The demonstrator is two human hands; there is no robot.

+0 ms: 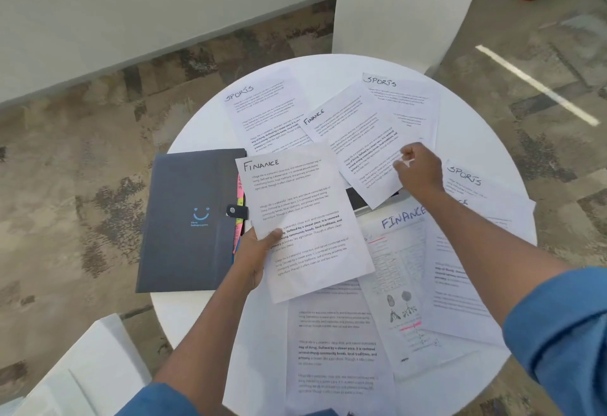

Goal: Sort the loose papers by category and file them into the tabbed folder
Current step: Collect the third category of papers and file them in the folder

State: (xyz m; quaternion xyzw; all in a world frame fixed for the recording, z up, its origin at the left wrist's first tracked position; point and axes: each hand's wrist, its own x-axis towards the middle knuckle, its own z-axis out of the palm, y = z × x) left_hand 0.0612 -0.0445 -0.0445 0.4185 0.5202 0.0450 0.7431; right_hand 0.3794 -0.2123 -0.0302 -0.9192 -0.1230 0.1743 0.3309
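Left grip [254,253] pinches a limp Finance sheet [302,218] by its lower edge beside the shut tabbed folder [187,218] on the tabletop [460,152], while right grip [418,169] pinches another Finance sheet [358,146] near its edge; such light, floppy paper probably wants edge holds.

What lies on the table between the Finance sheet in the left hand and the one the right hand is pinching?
Head view: between the left-hand Finance sheet and the pinched Finance sheet, only a narrow strip shows, with a dark object partly hidden beneath the papers; what it is cannot be told.

Both forearms are bare below rolled-up blue sleeves [558,333].
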